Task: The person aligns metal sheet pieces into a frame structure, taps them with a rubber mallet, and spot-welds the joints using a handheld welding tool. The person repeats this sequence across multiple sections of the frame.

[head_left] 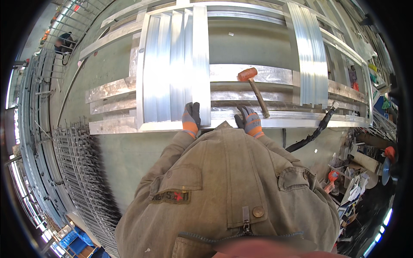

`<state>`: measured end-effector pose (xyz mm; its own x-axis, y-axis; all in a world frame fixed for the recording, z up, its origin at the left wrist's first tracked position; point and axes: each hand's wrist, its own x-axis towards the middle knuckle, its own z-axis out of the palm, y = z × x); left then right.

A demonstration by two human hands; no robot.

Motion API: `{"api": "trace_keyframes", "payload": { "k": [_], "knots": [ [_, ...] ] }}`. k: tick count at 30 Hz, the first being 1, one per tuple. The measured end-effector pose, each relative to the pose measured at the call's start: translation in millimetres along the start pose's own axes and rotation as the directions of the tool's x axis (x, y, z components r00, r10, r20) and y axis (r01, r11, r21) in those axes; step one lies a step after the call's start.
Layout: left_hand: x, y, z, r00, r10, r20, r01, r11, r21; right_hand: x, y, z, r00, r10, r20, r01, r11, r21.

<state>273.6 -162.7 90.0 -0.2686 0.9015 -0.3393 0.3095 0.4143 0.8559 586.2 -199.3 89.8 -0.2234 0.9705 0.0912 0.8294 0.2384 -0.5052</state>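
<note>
My left hand point(192, 119), in a grey and orange work glove with dark coating, rests against the left side of a wide shiny metal slat point(201, 64), near its close end. Its fingers look stretched forward. My right hand point(249, 120), gloved alike, lies at the near rail point(297, 122) of a large metal frame, fingers apart. Several parallel metal slats point(164, 69) fill the frame's left part. Beyond my right hand lies a mallet with an orange-red head point(247, 75) and a wooden handle point(259, 98), across the support bars.
More ribbed metal slats point(310, 60) are grouped at the right. A black wrapped hose point(316, 132) hangs over the near rail there. Racks of metal rods point(81, 159) stand at left, cluttered scraps point(355, 178) at right. Another person point(64, 43) is far off at upper left.
</note>
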Motion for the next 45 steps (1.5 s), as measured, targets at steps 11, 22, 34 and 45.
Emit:
{"api": "trace_keyframes", "payload": {
  "k": [11, 22, 34, 45],
  "knots": [
    [8, -8, 21, 0.985, 0.148, -0.092, -0.143, 0.988, 0.058, 2, -3, -2, 0.997, 0.049, 0.056, -0.044, 0.996, -0.080],
    [15, -13, 30, 0.989, 0.121, -0.081, -0.116, 0.991, 0.070, 3, -4, 1, 0.998, 0.038, 0.050, -0.034, 0.997, -0.065],
    [13, -4, 34, 0.987, 0.126, -0.100, -0.120, 0.990, 0.071, 3, 0, 6, 0.998, 0.030, 0.052, -0.028, 0.999, -0.042],
    [14, -7, 43, 0.984, 0.130, -0.126, -0.135, 0.990, -0.035, 4, -4, 1, 0.998, 0.025, 0.053, -0.021, 0.997, -0.074]
  ]
}}
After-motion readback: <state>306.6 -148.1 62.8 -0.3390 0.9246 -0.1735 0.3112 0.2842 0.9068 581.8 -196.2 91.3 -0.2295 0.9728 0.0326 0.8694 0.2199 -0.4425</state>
